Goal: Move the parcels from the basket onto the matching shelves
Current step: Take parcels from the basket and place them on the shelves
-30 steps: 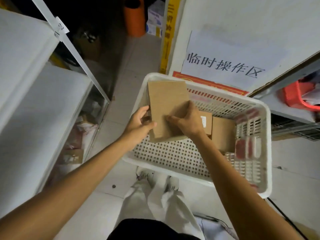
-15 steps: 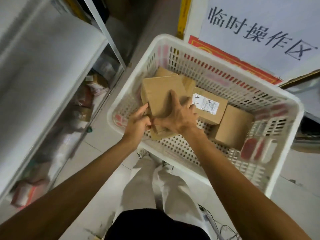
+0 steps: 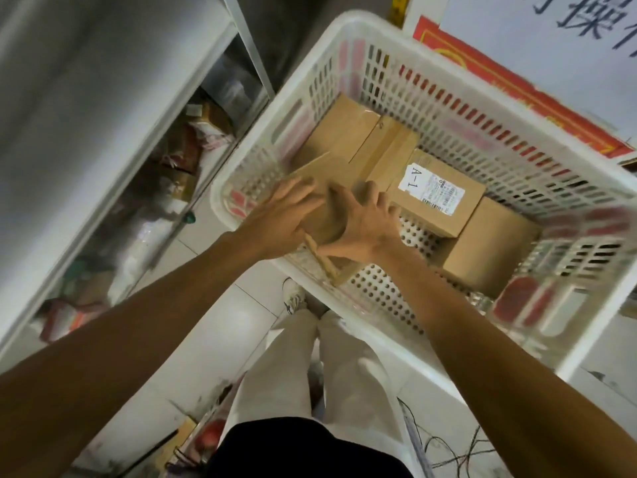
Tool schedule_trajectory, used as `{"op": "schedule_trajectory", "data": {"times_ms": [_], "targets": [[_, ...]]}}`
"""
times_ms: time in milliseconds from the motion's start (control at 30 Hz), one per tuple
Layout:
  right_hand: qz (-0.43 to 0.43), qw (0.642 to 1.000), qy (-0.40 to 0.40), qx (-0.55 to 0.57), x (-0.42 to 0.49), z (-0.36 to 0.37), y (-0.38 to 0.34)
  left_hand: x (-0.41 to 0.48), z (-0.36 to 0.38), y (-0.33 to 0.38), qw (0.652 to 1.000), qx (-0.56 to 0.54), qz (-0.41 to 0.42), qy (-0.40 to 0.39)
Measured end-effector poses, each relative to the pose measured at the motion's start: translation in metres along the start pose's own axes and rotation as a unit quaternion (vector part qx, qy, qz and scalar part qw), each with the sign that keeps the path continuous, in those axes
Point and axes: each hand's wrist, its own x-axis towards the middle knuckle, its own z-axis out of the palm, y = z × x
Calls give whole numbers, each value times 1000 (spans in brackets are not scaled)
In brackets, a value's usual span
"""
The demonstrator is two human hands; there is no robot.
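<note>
1. If carried out toward the shelving (image 3: 103, 115) on the left, could end up on the wrong level: no shelf marking readable, so no way to check the match.
2. Lies low inside the white basket (image 3: 348, 36), near-left corner; could catch the near wall if lifted at a slant.
3. Could drag or tip the neighbours on the way up: back parcel (image 3: 344, 132) touching behind, labelled parcel (image 3: 448, 215) just beside the right hand.
4. Flat parcel (image 3: 320, 225): thin cardboard, tilted up on one edge, not flat on the floor. Long axis apparently runs from the near corner away from the person, toward the far-left wall. Own label not visible, so a mis-sort looks likely unless turned and read.
5. Left hand (image 3: 279, 219) and right hand (image 3: 362, 225): close together, both clamped on the flat parcel, left at its left side, right spread over the upper face. Could slip, given the slim edge.
6. A-1 label (image 3: 431, 191): belongs to the neighbour only.
</note>
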Motion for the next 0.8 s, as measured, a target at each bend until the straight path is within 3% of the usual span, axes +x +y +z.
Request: {"op": "schedule_trajectory", "data": {"times_ms": [100,200,367,400,567,633,733,800], "targets": [[-27,999,-1,-45,14,12,0,8,9,-1,992,-85,-48,-74],[-36,997,-11,-61,35,24,3,22,17,-6,982,-141,-86,-91],[-82,993,-13,-84,63,61,-1,43,35,-33,986,-5,-22,-162],[-86,993,-16,-78,69,67,0,47,37,-36,984,-2,-40,-176],[-74,994,-55,-64,102,106,-1,80,47,-57,941,9,-36,-337],[-56,994,-75,-47,106,120,5,89,49,-72,934,54,-2,-352],[-73,995,-44,-45,98,128,20,86,54,-88,938,57,-24,-340],[-29,998,-32,-36,84,128,27,79,59,-91,936,89,-4,-342]]}}
